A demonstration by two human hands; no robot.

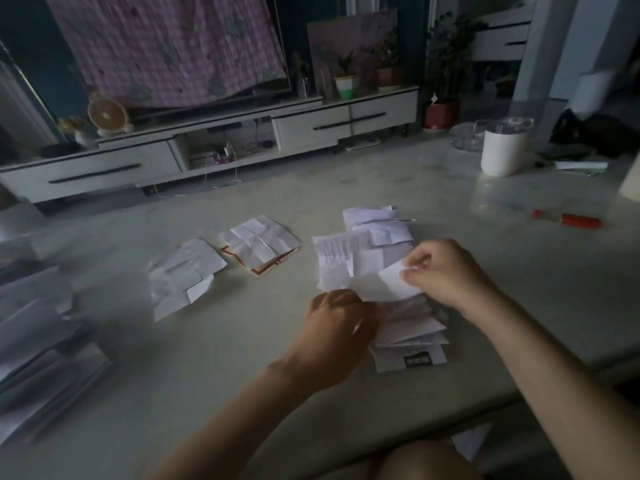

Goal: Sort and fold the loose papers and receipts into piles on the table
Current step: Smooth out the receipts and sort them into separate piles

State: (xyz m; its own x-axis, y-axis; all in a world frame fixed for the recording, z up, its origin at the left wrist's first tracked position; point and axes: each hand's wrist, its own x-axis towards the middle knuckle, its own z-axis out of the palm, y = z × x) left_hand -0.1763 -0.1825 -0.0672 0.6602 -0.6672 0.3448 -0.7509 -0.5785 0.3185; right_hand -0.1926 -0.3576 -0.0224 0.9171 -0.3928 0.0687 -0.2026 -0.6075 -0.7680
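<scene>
A heap of loose white papers and receipts (377,244) lies in the middle of the pale table (242,368). My right hand (446,271) pinches a small white slip (398,282) at its upper corner, just above the heap. My left hand (337,327) grips the near left edge of the papers, fingers curled round them. Left of the heap sit two small piles: folded white sheets (183,275) and creased sheets on an orange-edged paper (259,244). A bigger stack of papers (38,344) lies blurred at the far left.
A white lidded cup (504,147) stands at the back right beside a glass ashtray (465,135). A red pen-like object (568,219) lies on the right. A folded sheet (580,165) lies beyond the cup. A TV cabinet (207,147) stands behind the table.
</scene>
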